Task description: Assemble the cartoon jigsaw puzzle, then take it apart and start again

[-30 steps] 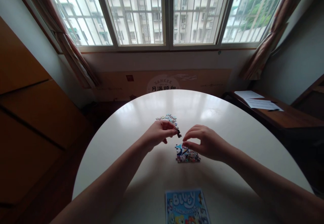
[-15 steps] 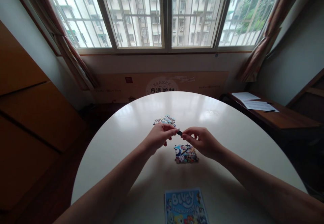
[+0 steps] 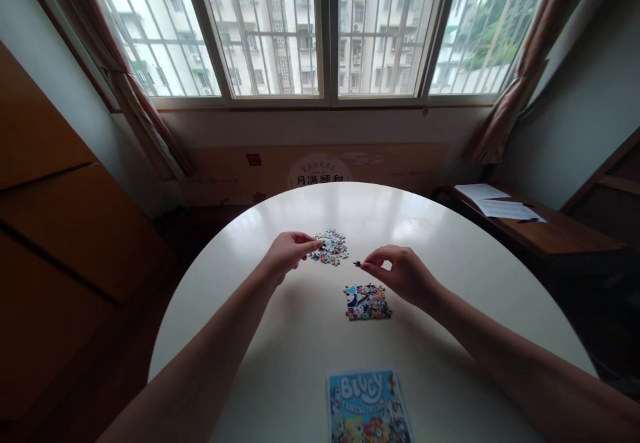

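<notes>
My right hand (image 3: 400, 271) pinches a small dark puzzle piece (image 3: 357, 264) above the table, just beyond a partly joined puzzle (image 3: 369, 301) with a colourful cartoon print. My left hand (image 3: 287, 253) is closed in a pinch at the left side of a pile of loose puzzle pieces (image 3: 333, 246). A dark puzzle piece (image 3: 323, 245) shows at its fingertips, partly hidden by the fingers. The two hands are apart, with the pile behind and between them.
A blue picture sheet marked "BLUEY" (image 3: 369, 406) lies at the near side of the round white table (image 3: 450, 336). To the right, papers (image 3: 507, 209) and a dark pen lie on a brown desk (image 3: 565, 229). A barred window stands beyond the table.
My hands were together at a dark piece and have come apart. The left hand has moved left to the pile's edge, while the right stays near its place with a dark piece.
</notes>
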A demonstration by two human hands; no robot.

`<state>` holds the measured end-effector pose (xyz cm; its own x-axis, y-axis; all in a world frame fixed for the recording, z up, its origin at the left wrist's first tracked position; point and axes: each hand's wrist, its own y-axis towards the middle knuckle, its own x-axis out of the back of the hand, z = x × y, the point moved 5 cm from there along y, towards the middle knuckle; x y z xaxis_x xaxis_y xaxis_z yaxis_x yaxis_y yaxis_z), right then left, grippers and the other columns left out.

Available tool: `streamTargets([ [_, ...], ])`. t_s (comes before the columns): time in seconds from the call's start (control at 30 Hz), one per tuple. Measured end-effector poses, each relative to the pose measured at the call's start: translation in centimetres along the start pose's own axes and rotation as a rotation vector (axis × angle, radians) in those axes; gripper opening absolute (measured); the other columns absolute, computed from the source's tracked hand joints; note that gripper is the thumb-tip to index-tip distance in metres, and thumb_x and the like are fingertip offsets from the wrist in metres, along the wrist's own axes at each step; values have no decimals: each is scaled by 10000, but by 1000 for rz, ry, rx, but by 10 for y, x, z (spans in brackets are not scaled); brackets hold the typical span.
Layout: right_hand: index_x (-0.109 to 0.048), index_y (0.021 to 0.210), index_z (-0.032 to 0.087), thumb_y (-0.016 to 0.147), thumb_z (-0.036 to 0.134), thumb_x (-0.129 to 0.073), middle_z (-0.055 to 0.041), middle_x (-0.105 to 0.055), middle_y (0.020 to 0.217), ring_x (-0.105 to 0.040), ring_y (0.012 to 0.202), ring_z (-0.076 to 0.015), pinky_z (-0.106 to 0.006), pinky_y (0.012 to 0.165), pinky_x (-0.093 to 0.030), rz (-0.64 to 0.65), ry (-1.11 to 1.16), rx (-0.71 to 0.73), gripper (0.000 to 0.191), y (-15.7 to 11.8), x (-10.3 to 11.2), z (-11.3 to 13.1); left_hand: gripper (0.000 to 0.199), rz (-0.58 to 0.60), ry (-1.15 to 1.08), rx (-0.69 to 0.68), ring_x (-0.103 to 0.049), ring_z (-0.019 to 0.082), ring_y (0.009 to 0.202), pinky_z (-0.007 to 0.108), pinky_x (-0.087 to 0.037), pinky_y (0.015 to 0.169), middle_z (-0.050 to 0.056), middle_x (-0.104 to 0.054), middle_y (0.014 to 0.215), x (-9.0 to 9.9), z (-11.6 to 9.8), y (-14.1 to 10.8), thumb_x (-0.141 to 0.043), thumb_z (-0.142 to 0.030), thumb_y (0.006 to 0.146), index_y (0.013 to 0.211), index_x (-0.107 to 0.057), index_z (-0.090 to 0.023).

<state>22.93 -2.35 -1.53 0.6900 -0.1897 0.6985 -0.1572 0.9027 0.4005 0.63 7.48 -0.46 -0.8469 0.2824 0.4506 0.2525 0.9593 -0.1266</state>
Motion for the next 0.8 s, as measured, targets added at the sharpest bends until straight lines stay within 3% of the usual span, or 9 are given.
streamTargets([
  [0.1,-764,875,173,903,435,-622,-60,-742,847,-661,757,-162,-269,707,-475,96,34,-211,299,4,-10,-23,360,-27,127,-2,-492,147,617,254,-340,522,37,-624,657,9,16,14,-761,-466,684,805,-739,-129],
  [0.17,-768,897,167,905,427,-589,-61,-743,842,-664,761,-166,-259,684,-466,140,23,-270,316,7,-15,-31,345,-44,258,-54,-530,165,623,267,-369,552,34,-641,646,9,22,19,-726,-479,728,795,-753,-141],
  [0.53,-787,875,157,843,355,-637,-52,-748,827,-646,744,-163,-237,651,-445,367,-56,-313,250,46,-34,-44,218,-138,602,-181,-651,227,814,291,-411,673,72,-749,864,-1,20,18,-644,-400,830,791,-741,-208],
  [0.67,-776,898,143,854,341,-655,-74,-744,855,-644,750,-161,-238,680,-456,342,-83,-346,237,63,-34,-42,223,-156,694,-213,-647,248,858,300,-417,681,97,-738,925,-3,14,13,-624,-393,857,825,-728,-198],
  [0.8,-709,1134,120,946,367,-547,-109,-729,899,-641,707,-148,-246,666,-473,249,-83,-408,350,55,-26,-43,220,-170,787,-310,-645,244,890,299,-429,712,104,-707,1034,-6,-5,-2,-608,-380,889,911,-717,-191],
])
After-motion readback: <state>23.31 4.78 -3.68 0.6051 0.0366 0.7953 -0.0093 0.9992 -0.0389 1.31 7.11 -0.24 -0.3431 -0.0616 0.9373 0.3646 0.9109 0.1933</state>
